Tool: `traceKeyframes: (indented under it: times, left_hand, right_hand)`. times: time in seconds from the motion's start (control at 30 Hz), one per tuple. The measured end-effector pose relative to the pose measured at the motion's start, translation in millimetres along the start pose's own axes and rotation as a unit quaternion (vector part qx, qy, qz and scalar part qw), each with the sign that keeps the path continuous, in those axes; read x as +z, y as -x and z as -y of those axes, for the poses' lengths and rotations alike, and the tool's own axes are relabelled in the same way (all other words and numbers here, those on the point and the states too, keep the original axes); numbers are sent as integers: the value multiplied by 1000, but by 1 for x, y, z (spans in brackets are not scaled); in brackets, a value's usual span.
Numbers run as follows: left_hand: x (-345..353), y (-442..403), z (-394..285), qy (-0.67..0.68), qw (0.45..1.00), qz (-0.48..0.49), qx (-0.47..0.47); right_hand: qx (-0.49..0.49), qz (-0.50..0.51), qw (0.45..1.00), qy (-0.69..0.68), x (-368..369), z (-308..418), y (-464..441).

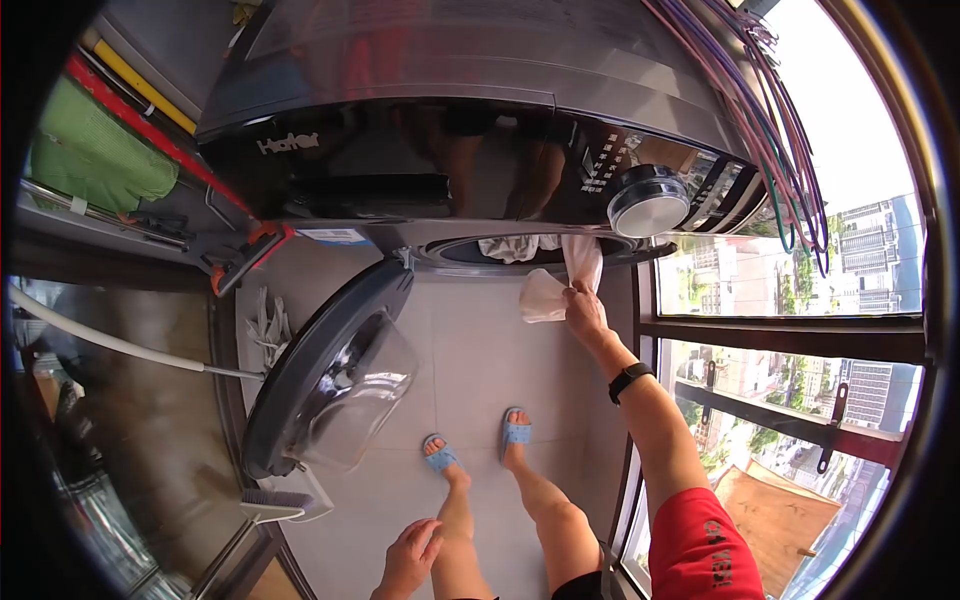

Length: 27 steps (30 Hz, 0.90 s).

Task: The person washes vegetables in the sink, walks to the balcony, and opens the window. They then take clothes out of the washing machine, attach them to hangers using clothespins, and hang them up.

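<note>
Red sleeve on my right arm is closest to me. At the end of that arm, my right hand has its grip closed on a pale pink cloth. From my grip, the cloth goes straight ahead to the round opening of the washing machine. That is its long way: from the opening back toward me. A loose flap of it sticks out to the left of my fingers. My right hand is much nearer to it. My left hand is well apart, down by my left leg, with loose, bent fingers and nothing in them. White cloth sits in the opening, just left of the pink one. The round door is swung out to the left.
</note>
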<state>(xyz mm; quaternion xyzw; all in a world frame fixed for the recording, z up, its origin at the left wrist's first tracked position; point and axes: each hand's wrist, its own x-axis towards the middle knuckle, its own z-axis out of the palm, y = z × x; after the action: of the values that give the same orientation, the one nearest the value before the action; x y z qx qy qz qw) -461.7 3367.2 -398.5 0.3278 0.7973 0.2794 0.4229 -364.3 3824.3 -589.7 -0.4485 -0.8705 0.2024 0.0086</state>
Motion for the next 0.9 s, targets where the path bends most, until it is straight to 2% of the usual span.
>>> traceKeyframes:
  times: [0.07, 0.1, 0.2, 0.3, 0.33, 0.4, 0.47, 0.5, 0.6, 0.63, 0.73, 0.77, 0.87, 0.9]
  left_hand:
    - [-6, 11, 15, -26, 999, -18, -22]
    - [-8, 18, 25, -37, 998, -27, -34]
    - [-14, 37, 48, -73, 994, -32, -71]
    - [-9, 51, 60, -67, 992, -27, -101]
    - [-6, 56, 62, -65, 991, -27, -110]
    - [2, 62, 63, -33, 987, -27, -153]
    - [7, 64, 63, -25, 986, -25, -162]
    - [9, 64, 64, -33, 988, -22, -151]
    - [10, 63, 61, -27, 989, -18, -142]
    - [9, 62, 60, -21, 989, -18, -143]
    - [6, 60, 57, -20, 988, -20, -149]
    - [6, 59, 58, -17, 988, -19, -152]
    - [8, 58, 62, -16, 987, -20, -157]
    - [10, 59, 63, -20, 987, -21, -156]
  right_hand:
    - [-18, 18, 1000, 16, 17, -12, -13]
    - [-129, -68, 986, 81, 14, -5, -15]
    - [-217, -125, 968, 32, 14, 13, -38]
    - [-146, -142, 965, -163, 2, 43, -64]
    - [-66, -123, 973, -185, 5, 45, -77]
    - [-41, -116, 991, -46, 6, 44, -100]
    - [47, -58, 997, 12, 7, 44, -109]
    - [-39, 4, 996, 75, 28, 17, -114]
    - [-85, -54, 995, 24, 29, -1, -95]
    - [-100, -64, 992, -41, 29, -8, -96]
    - [-148, -71, 980, 110, 5, 11, -84]
    - [-141, -27, 978, 152, -9, 27, -86]
    - [-4, 36, 974, 225, -15, 62, -111]
    - [-8, 45, 988, 146, 9, 40, -132]
